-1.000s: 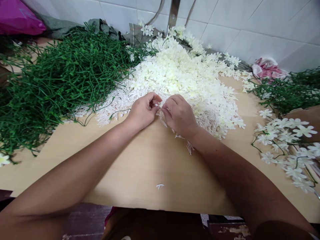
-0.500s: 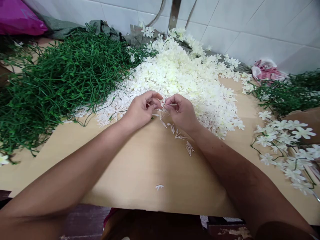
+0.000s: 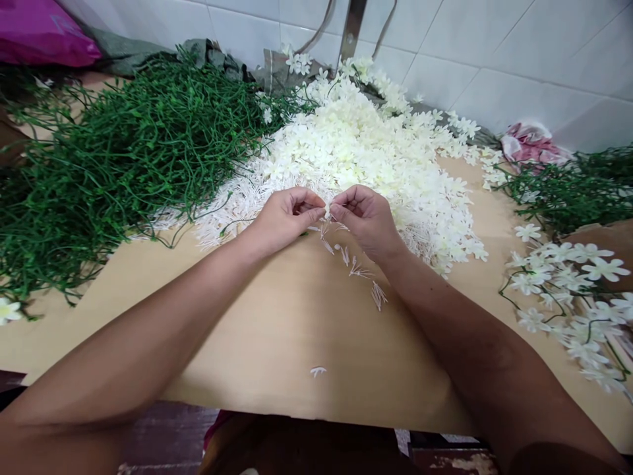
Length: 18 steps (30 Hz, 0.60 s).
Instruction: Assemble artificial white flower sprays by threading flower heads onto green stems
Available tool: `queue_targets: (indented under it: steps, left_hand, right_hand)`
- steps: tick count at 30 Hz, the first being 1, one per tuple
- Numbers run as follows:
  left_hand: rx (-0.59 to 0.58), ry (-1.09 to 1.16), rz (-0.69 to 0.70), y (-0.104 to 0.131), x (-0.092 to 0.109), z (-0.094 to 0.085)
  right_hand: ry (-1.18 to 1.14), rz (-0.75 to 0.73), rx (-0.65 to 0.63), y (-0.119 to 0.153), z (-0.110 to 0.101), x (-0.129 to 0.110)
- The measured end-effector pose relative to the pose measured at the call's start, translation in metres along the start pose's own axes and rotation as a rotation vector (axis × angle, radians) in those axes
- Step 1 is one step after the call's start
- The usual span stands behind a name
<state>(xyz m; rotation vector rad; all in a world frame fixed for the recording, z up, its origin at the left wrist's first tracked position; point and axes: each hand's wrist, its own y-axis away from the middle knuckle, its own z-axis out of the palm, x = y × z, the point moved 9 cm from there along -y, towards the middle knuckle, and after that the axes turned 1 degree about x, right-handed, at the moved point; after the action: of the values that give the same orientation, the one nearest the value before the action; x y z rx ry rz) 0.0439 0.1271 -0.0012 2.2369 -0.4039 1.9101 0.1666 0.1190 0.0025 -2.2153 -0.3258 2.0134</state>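
My left hand [image 3: 291,214] and my right hand [image 3: 366,219] meet at the front edge of a heap of white artificial flowers [image 3: 366,142]. Both are closed in a pinch, thumb against fingertips, on one small white piece [image 3: 327,210] held between them. It looks like part of an artificial flower, but its exact form is mostly covered by my fingers. Just below my hands, several thin white plastic stamens [image 3: 353,267] lie loose on the tan board [image 3: 267,343]. Many more white stamens [image 3: 212,218] lie along the heap's left front.
Green artificial stems [image 3: 148,145] are heaped at the left, and more stems [image 3: 583,188] lie at the right. White flowers on stems [image 3: 568,284] rest at the right edge. A tiled wall [image 3: 475,46] stands behind. A pink bag [image 3: 44,36] is at the back left.
My fingertips have drawn closer together around the small white piece, and both thumbs now lie straighter against it. The whole view has shifted slightly.
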Motion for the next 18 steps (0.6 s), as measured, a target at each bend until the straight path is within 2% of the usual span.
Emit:
queue_targets:
  steps: [5,8,11,14,16,18]
  left_hand:
    - [-0.002,-0.001,-0.026,0.001,0.001,0.001]
    - [-0.021,-0.123,0.003,0.002,0.007,-0.002]
    - [-0.090,-0.502,0.090,0.005,0.015,-0.005]
    - [-0.222,-0.964,0.172,0.011,0.014,-0.002]
    - [-0.272,-1.150,0.209,0.015,0.012,0.001]
    - [-0.290,-1.230,0.226,0.015,0.011,0.003]
  right_hand:
    - [-0.036,0.018,-0.008,0.002,0.004,-0.003]
    - [-0.029,0.033,-0.051,0.002,0.008,-0.006]
    - [-0.003,0.007,-0.028,0.001,0.004,-0.010]
    - [-0.057,0.024,-0.029,0.002,0.003,-0.009]
    - [-0.171,0.082,-0.097,0.005,0.011,-0.004]
    - [-0.311,0.162,-0.246,0.014,0.030,0.000]
